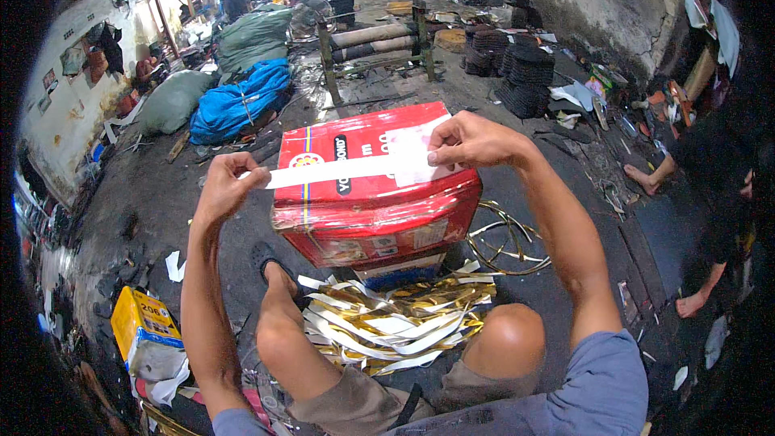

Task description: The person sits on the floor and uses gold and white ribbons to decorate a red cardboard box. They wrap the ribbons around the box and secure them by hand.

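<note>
A white strip (pixel 339 171) is stretched across the top of a red box (pixel 371 230) in front of me. My left hand (pixel 230 184) pinches the strip's left end, just past the box's left edge. My right hand (pixel 471 144) is closed with thumb and fingertips on the strip's right end, above a white patch (pixel 413 141) on the box top. Whether the patch is separate from the strip, I cannot tell. Below the box, between my bent legs, lies a heap of white and gold strips (pixel 395 319).
Gold strip loops (pixel 513 238) lie right of the box. A yellow and blue container (pixel 145 327) stands at lower left. Beyond are a blue tarp bundle (pixel 242 101), a wooden rack with rolls (pixel 375 40) and dark stacks (pixel 525 77). Another person's bare feet (pixel 643 178) show at right.
</note>
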A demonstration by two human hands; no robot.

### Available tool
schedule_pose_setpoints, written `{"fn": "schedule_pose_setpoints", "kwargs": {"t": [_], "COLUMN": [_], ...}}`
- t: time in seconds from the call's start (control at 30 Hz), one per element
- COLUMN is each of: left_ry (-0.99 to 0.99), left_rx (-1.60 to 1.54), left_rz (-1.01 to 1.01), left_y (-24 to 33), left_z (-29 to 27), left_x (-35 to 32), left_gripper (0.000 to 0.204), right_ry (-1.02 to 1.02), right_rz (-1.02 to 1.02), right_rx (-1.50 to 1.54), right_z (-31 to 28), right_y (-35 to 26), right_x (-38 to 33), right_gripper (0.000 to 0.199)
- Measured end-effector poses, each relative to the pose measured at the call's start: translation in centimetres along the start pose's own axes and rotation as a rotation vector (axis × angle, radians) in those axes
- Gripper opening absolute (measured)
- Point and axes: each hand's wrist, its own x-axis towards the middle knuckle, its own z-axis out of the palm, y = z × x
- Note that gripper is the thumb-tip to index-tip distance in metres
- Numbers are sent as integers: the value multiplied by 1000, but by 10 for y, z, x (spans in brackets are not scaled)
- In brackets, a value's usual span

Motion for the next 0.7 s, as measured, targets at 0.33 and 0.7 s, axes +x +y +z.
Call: {"fn": "schedule_pose_setpoints", "kwargs": {"t": [0.33,0.7], "left_ry": [210,113], "left_rx": [506,-172], "left_rz": [284,117], "left_y": [45,75], "left_z": [141,246], "left_x": [52,46], "left_gripper": [64,28], "right_ry": [352,447], "right_rz": [3,-72], "right_rx": [-628,-834], "right_z": [8,39], "right_y": [23,16], "right_x": [3,-14], "right_gripper": [21,26]}}
